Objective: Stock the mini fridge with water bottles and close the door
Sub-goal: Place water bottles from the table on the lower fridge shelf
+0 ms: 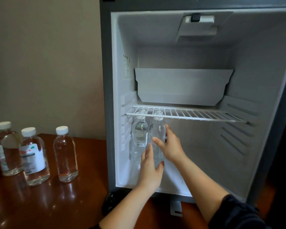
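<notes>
Two water bottles stand inside the open mini fridge [106, 100], in its lower compartment, and both hands are on the nearer one. The right hand [170, 147] grasps this clear bottle [158, 133] about its middle, thumb across the front and fingers reaching round the far side. The left hand [149, 173], below and just nearer the viewer, lies against the bottle's lower part with fingers straight and thumb spread to the other side, not clenched. Touching the held bottle, just beyond the left hand's fingertips, is a labelled bottle [139, 134] close to the fridge's inner side wall. The wire shelf [196, 115] runs directly above both hands, and the two white caps sit right beneath its front bar, so there is little room overhead. Above the shelf a white panel [182, 86] leans at the back, and a sticker [126, 66] is on the inner wall. Past the right hand, the rest of the lower compartment shows only ribbed walls. Well out beyond the left hand, on the wooden table [56, 205] outside the fridge, three more capped bottles [65, 156] stand upright in a loose row, two with labels. A dark sleeve [238, 214] covers the right upper arm.
</notes>
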{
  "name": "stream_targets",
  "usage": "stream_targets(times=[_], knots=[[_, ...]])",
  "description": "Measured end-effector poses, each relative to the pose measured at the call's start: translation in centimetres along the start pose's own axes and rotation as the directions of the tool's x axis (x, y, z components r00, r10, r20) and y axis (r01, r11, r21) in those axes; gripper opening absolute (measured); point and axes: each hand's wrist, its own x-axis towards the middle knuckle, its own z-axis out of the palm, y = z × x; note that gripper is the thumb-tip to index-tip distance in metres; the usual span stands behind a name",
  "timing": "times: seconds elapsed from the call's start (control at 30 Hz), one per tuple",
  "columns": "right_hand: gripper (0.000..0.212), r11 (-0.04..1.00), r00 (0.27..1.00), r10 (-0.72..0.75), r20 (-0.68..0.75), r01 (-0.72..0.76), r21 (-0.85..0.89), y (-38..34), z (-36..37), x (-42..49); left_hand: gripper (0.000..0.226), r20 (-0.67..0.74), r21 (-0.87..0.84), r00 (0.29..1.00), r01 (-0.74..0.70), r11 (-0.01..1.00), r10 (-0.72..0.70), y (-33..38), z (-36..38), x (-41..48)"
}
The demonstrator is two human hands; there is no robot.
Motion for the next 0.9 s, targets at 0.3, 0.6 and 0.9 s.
stream_targets(times=[0.3, 0.6, 0.9], knots=[[0.030, 0.991, 0.998, 0.060, -0.033, -0.064, -0.120, -0.4, -1.1, -3.4, 0.050, 0.063, 0.088, 0.997, 0.034, 0.996, -0.039, 0.9, -3.2, -1.4], [0.010, 0.979, 0.967, -0.018, 0.254, 0.068, -0.190, -4.6, -1.6, -7.2, 0.035, 0.168, 0.160, 0.984, 0.035, 0.986, -0.062, 1.8, -10.2, -6.1], [0.006, 0.970, 0.842, -0.145, 0.519, 0.225, -0.094, -10.8, 3.3, -10.3, 0.038, 0.094, 0.337, 0.988, 0.081, 0.938, -0.119, 1.1, -19.8, -12.3]])
